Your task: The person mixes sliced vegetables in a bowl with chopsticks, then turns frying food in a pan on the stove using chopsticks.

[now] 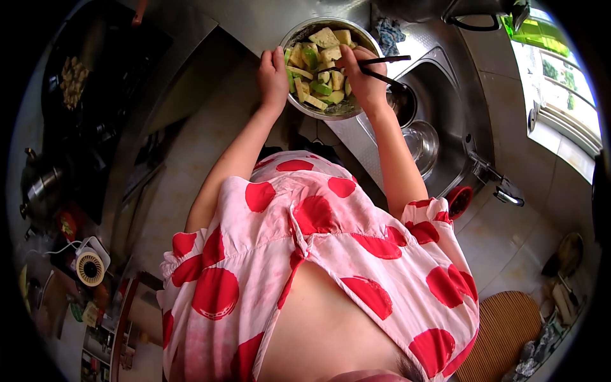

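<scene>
A round metal bowl (344,113) is held out in front of me at the counter's edge. Inside it lie cut chunks of green-skinned, pale-fleshed vegetable (324,89), some with a light coating. My left hand (273,79) grips the bowl's left rim, its fingers closed at the edge. In my right hand (366,76), closed over the bowl's right side, are black chopsticks (387,59), their thicker ends sticking out to the right. Their tips reach in among the chunks and are partly hidden.
To the right is a steel sink (445,83) holding a glass bowl (421,145) and a dark round pan, with a faucet (506,196) beside it. A blue cloth (388,35) lies behind. At left, a wok (73,83) with browned pieces sits near a metal kettle (41,184).
</scene>
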A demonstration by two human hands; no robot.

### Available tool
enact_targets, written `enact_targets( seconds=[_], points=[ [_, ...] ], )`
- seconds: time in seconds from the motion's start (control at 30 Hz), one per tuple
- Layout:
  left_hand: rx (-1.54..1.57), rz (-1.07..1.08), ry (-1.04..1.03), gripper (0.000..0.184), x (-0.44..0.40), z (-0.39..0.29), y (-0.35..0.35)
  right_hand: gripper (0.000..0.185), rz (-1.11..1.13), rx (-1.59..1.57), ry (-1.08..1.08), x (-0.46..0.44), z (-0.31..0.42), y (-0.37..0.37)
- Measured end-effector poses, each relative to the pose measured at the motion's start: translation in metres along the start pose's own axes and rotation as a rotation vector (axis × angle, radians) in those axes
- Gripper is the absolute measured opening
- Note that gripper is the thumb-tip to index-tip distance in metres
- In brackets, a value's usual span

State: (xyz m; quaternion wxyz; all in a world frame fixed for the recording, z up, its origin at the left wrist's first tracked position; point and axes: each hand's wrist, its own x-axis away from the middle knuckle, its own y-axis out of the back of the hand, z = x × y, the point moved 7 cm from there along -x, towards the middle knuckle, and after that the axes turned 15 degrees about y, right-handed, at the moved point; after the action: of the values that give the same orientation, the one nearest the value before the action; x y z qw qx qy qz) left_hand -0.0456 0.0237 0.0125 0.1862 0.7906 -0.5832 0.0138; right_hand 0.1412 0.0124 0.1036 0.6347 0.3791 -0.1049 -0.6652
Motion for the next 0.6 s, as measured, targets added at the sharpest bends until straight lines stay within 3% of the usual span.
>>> enact_targets(
  seconds=[0.07,0.13,0.2,0.23,0.3,0.4,0.47,0.53,0.6],
  points=[
    [-0.015,0.023,0.052,0.032,0.0,0.004,0.0,0.032,-0.13,-0.141,-0.142,0.01,-0.001,0.019],
    [-0.03,0.043,0.097,0.028,0.0,0.002,0.001,0.031,-0.115,-0.207,-0.08,0.008,0.011,0.03],
    [-0.19,-0.266,-0.378,0.016,0.016,-0.038,0.018,0.029,-0.007,-0.132,-0.001,0.008,0.015,0.032],
    [-0.188,-0.26,-0.384,0.016,0.02,-0.055,0.023,0.028,0.047,-0.132,0.015,0.009,0.019,0.032],
    [-0.311,0.099,-0.726,0.017,0.043,-0.099,0.004,0.027,0.078,-0.174,0.027,0.01,0.028,0.032],
    [-0.605,0.445,-0.946,0.032,0.062,-0.116,-0.039,0.025,0.105,-0.211,0.121,0.01,0.042,0.032],
    [-0.647,0.422,-0.914,0.033,0.053,-0.104,-0.046,0.023,0.115,-0.177,0.123,0.011,0.047,0.046],
    [-0.69,0.402,-0.877,0.034,0.048,-0.091,-0.047,0.023,-0.13,-0.272,-0.049,0.014,0.033,0.071],
    [-0.436,0.237,-0.74,0.033,0.037,-0.084,-0.025,0.02,-0.275,-0.3,-0.03,0.009,0.022,0.081]
  ],
)
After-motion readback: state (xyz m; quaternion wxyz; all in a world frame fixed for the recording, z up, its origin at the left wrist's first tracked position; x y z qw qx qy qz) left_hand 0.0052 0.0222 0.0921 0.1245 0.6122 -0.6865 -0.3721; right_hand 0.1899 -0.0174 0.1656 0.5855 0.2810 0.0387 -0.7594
